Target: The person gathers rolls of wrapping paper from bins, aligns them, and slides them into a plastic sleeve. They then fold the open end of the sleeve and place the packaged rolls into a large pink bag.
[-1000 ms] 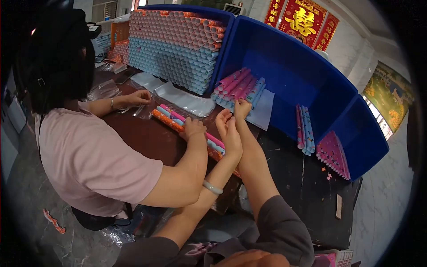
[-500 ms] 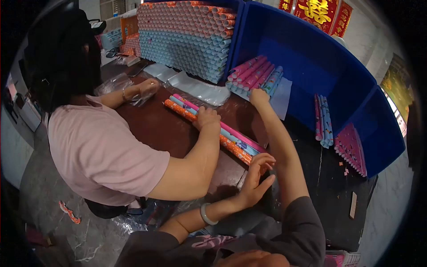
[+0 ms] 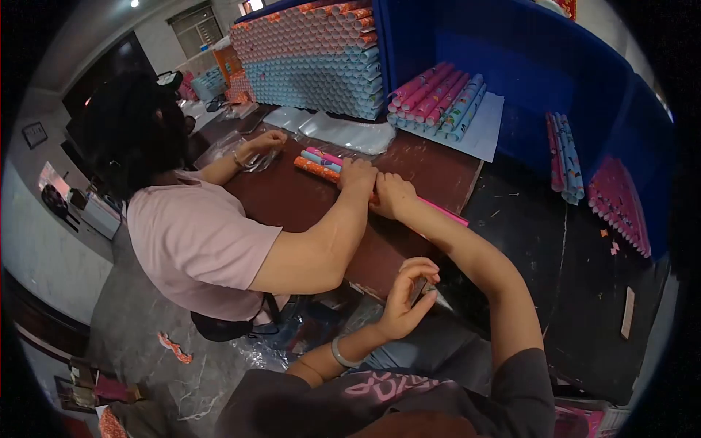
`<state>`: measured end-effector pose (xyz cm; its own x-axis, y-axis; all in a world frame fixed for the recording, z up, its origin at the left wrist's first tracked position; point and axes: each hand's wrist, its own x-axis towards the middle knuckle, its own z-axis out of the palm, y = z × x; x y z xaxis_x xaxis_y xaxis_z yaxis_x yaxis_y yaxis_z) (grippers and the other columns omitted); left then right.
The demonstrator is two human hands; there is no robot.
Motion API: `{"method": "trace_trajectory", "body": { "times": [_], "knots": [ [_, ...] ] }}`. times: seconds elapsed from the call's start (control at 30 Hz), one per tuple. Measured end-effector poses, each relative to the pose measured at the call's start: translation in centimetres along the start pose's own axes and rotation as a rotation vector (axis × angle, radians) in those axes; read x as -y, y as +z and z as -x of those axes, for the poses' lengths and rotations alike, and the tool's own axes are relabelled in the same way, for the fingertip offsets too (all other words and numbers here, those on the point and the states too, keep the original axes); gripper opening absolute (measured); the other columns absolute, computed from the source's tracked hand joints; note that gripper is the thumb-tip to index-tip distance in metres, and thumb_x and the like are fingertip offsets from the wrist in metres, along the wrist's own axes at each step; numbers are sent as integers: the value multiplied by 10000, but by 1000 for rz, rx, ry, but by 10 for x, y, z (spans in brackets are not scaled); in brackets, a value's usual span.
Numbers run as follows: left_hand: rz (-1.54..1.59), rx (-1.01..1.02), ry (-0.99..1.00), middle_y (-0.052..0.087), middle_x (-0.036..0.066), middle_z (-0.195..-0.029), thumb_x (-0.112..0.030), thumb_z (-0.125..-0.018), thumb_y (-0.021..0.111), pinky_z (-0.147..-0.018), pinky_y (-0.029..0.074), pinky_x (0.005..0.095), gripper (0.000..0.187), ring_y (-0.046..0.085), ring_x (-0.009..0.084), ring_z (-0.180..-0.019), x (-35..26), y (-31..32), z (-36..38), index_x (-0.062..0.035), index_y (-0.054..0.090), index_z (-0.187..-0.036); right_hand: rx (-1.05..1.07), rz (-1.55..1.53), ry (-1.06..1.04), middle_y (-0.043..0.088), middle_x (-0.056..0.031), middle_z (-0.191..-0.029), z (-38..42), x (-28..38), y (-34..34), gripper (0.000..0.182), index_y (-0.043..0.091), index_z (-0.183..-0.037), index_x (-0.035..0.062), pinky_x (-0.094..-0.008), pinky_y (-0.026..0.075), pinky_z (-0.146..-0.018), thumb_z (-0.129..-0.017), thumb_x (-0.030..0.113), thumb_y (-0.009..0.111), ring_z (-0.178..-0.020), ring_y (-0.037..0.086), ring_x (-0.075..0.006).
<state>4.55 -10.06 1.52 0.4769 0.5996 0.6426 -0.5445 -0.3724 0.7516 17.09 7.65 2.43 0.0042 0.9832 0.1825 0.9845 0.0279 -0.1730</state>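
My right hand (image 3: 395, 197) is closed over a small bundle of wrapping paper rolls (image 3: 319, 166) in orange, light blue and pink. The pink roll's end (image 3: 451, 214) sticks out to the right, past my wrist. Right beside my hand, a co-worker's hand (image 3: 358, 176) also rests on the bundle. My left hand (image 3: 410, 298) is raised at the table's front edge, its fingers curved and the thumb apart; I make out nothing held in it. The co-worker's other hand (image 3: 266, 143) is near clear plastic bags (image 3: 234, 151).
Orange and light blue rolls (image 3: 314, 69) are stacked high at the back. Pink and blue rolls (image 3: 438, 102) lie on a white sheet (image 3: 491, 125) by the blue bin wall (image 3: 504, 44). More rolls (image 3: 566, 157) stand at right. The co-worker (image 3: 197, 241) sits at left.
My right hand has moved from the pink and blue rolls at the back to the bundle. My left hand has drawn away from the bundle's near end. The view has shifted.
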Motion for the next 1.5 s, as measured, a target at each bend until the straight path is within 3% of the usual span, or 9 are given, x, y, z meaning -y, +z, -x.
{"method": "trace_trajectory", "body": {
  "times": [0.23, 0.33, 0.47, 0.57, 0.63, 0.77, 1.0, 1.17, 1.5],
  "knots": [
    [-242, 66, -43, 427, 112, -1165, 27, -831, 569, -897, 401, 297, 378, 489, 172, -992, 3, -16, -25, -6, 455, -1190, -51, -16, -31, 598, -157, -1066, 8, -13, -9, 566, 532, -1090, 9, -407, 520, -819, -695, 357, 739, -1000, 595, -301],
    [-528, 99, -2, 463, 151, -1161, -40, -841, 589, -938, 397, 334, 396, 496, 250, -1058, 12, -36, -45, 2, 446, -1208, 10, -12, -57, 596, -168, -1063, 38, -33, -29, 550, 527, -1086, 6, -407, 516, -832, -680, 308, 741, -1003, 591, -313],
    [-1110, 315, 97, 380, 242, -1368, -351, -772, 723, -1080, 271, 460, 807, 363, 388, -1281, 35, -54, -68, 45, 328, -1353, -26, -17, -130, 581, -181, -1057, 112, -62, -44, 565, 485, -1149, -18, -403, 500, -828, -722, 283, 701, -1007, 575, -320],
    [-1359, 496, 227, 410, 238, -1350, -557, -651, 715, -1101, 245, 475, 993, 357, 369, -1296, 50, -53, -78, 64, 354, -1337, -18, -45, -127, 582, -195, -1068, 168, -70, -64, 648, 469, -1216, -29, -406, 483, -846, -720, 316, 702, -1027, 559, -346],
    [-1295, 651, 216, 465, 218, -1314, -579, -659, 698, -1105, 245, 465, 955, 391, 339, -1284, 52, -51, -86, 54, 403, -1310, 0, -30, -137, 570, -199, -1097, 197, -77, -72, 658, 456, -1233, -29, -411, 476, -858, -732, 324, 696, -1035, 552, -345],
    [-1131, 773, 234, 596, 148, -949, -590, -629, 731, -830, 435, 405, 753, 574, 325, -935, 46, -51, -95, 5, 552, -1055, 44, -45, -112, 554, -197, -1135, 235, -86, -87, 667, 439, -1250, -29, -419, 459, -883, -744, 330, 686, -1060, 536, -345],
    [-1268, 695, 286, 598, 123, -916, -566, -622, 737, -773, 442, 382, 694, 580, 304, -881, 46, -87, -94, -20, 560, -1012, 18, -66, -132, 564, -208, -1110, 227, -83, -83, 635, 440, -1249, -34, -419, 458, -878, -759, 289, 683, -1037, 550, -356],
    [-1443, 651, 235, 592, 95, -895, -224, -498, 820, -777, 447, 380, 581, 582, 291, -888, 20, -114, -112, -62, 547, -984, -70, -98, -205, 575, -205, -1088, 191, -68, -76, 617, 444, -1241, -33, -413, 468, -861, -758, 263, 686, -1011, 564, -359],
    [-1539, 700, 248, 588, 79, -894, -230, -487, 817, -780, 452, 374, 556, 573, 277, -895, 6, -131, -130, -71, 540, -942, -252, -160, -281, 578, -192, -1004, 165, -60, -64, 576, 452, -1195, -24, -418, 491, -788, -741, 233, 698, -942, 575, -353]
  ]
}}
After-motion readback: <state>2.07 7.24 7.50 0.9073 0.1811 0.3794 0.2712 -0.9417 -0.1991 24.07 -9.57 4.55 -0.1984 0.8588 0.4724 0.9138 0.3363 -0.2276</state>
